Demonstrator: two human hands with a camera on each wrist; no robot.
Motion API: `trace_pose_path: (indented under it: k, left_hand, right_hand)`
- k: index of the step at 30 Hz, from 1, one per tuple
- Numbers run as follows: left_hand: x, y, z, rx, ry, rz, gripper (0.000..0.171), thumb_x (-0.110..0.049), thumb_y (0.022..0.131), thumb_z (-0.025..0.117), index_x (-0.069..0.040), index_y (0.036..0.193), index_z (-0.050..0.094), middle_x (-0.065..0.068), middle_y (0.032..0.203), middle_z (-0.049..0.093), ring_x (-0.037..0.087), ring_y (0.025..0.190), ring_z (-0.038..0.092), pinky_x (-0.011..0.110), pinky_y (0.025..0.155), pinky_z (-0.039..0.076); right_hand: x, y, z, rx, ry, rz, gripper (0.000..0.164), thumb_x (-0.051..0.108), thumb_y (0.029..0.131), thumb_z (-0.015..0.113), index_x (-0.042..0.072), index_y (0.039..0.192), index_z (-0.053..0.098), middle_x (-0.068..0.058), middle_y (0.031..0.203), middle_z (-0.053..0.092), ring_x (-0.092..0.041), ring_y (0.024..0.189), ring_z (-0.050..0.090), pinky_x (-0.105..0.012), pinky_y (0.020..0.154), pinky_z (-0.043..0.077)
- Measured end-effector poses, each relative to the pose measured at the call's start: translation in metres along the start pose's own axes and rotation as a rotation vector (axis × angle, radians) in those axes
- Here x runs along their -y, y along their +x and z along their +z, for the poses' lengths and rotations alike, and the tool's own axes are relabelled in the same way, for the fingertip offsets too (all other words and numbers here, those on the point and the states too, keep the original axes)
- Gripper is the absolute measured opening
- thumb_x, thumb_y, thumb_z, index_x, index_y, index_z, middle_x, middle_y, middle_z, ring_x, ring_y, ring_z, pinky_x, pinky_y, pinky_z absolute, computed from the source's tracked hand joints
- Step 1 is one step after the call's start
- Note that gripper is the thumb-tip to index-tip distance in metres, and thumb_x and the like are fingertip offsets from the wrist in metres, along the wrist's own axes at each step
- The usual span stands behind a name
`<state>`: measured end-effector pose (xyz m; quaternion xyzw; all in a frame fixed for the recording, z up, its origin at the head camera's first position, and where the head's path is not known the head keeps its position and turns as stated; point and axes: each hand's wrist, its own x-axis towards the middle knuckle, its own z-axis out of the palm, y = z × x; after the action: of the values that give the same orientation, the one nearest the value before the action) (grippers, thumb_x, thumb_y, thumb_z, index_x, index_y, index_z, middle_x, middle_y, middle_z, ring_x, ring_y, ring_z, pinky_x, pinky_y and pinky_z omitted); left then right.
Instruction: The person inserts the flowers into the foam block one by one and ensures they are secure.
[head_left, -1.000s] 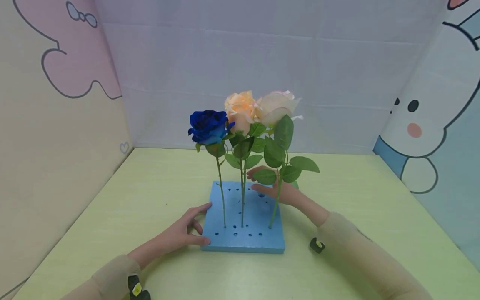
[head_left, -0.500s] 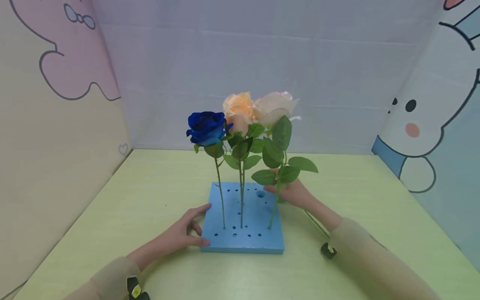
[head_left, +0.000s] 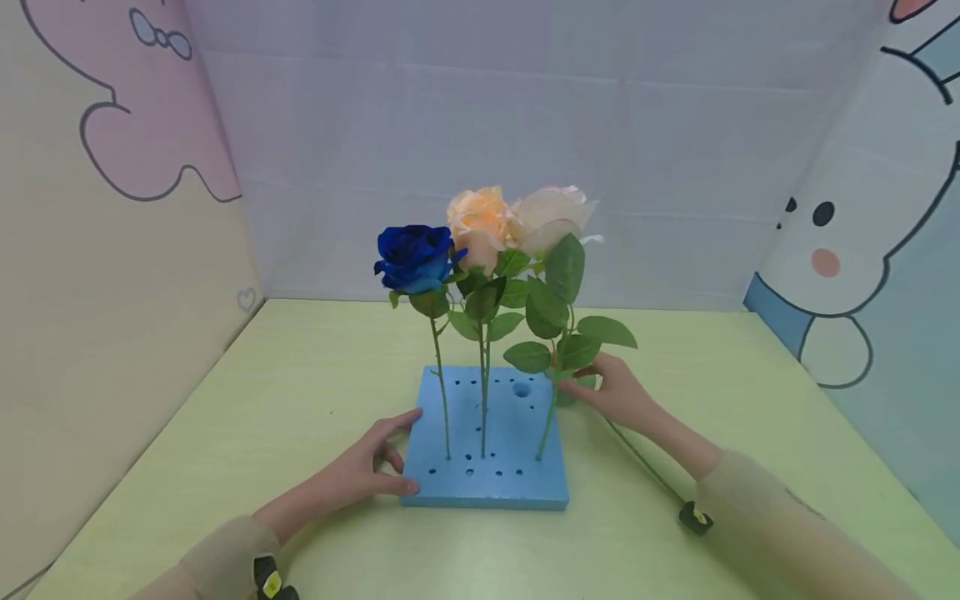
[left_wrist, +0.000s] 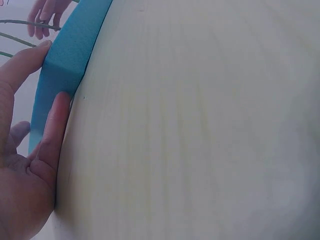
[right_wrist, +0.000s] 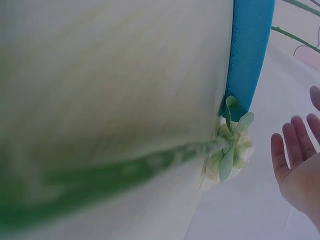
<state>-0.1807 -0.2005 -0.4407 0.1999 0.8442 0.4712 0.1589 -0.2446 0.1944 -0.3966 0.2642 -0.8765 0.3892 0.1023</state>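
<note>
A blue holed board [head_left: 495,492] stands on the table, with a blue rose [head_left: 415,257], a peach rose [head_left: 480,221] and a pale pink-white rose [head_left: 551,218] upright in it. My left hand [head_left: 360,467] rests against the board's left edge, its thumb near the front corner. My right hand [head_left: 618,392] is beyond the right edge, partly behind leaves. In the right wrist view its fingers are extended and hold nothing. Below it a cream flower [right_wrist: 214,167] lies by the board's end, its green stem [head_left: 637,454] running along the table towards the right sleeve.
The pale yellow table [head_left: 225,392] reaches back to a plain cloth wall [head_left: 337,150]. Printed side walls flank it, a rabbit figure [head_left: 847,225] on the right one. Several small holes and one larger hole [head_left: 521,389] dot the board.
My right hand has drawn back rightwards from behind the leaves, off the board. The lying stem has come into view beneath the wrist. The left hand, board and upright roses stay in place.
</note>
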Motion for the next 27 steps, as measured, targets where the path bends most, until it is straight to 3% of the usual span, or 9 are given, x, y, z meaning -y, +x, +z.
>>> trace_pose_path:
  k: [6, 10, 15, 27]
  left_hand:
    - [-0.002, 0.000, 0.000, 0.000, -0.004, -0.004, 0.096, -0.030, 0.080, 0.082, -0.024, 0.157, 0.025, 0.012, 0.155, 0.030, 0.011, 0.092, 0.058, 0.021, 0.081, 0.043]
    - [-0.003, -0.001, -0.001, 0.005, -0.010, 0.014, 0.096, -0.028, 0.080, 0.082, -0.022, 0.157, 0.025, 0.015, 0.154, 0.030, 0.011, 0.092, 0.058, 0.021, 0.080, 0.042]
    - [-0.002, 0.000, -0.001, 0.004, -0.011, 0.011, 0.095, -0.029, 0.080, 0.082, -0.022, 0.157, 0.026, 0.014, 0.152, 0.031, 0.010, 0.091, 0.058, 0.021, 0.077, 0.043]
    - [-0.001, -0.001, -0.001, 0.005, -0.032, 0.015, 0.096, -0.026, 0.079, 0.083, -0.021, 0.157, 0.027, 0.015, 0.152, 0.032, 0.012, 0.091, 0.058, 0.021, 0.078, 0.042]
  right_hand:
    - [-0.003, -0.013, -0.011, -0.027, -0.004, 0.030, 0.043, 0.012, 0.086, 0.076, 0.010, 0.124, 0.057, -0.008, 0.123, 0.061, -0.027, 0.114, 0.059, -0.044, 0.088, 0.056]
    - [-0.007, -0.023, -0.016, -0.033, -0.038, 0.050, 0.048, 0.012, 0.086, 0.076, 0.008, 0.129, 0.055, -0.010, 0.128, 0.058, -0.032, 0.114, 0.059, -0.047, 0.087, 0.055]
    - [-0.009, -0.037, -0.021, -0.004, -0.055, 0.105, 0.057, 0.015, 0.086, 0.076, 0.007, 0.136, 0.051, -0.013, 0.136, 0.055, -0.034, 0.118, 0.058, -0.047, 0.089, 0.054]
    - [-0.006, -0.061, -0.027, 0.102, -0.082, 0.137, 0.060, 0.015, 0.085, 0.076, 0.002, 0.138, 0.050, -0.017, 0.137, 0.056, -0.039, 0.117, 0.058, -0.046, 0.089, 0.053]
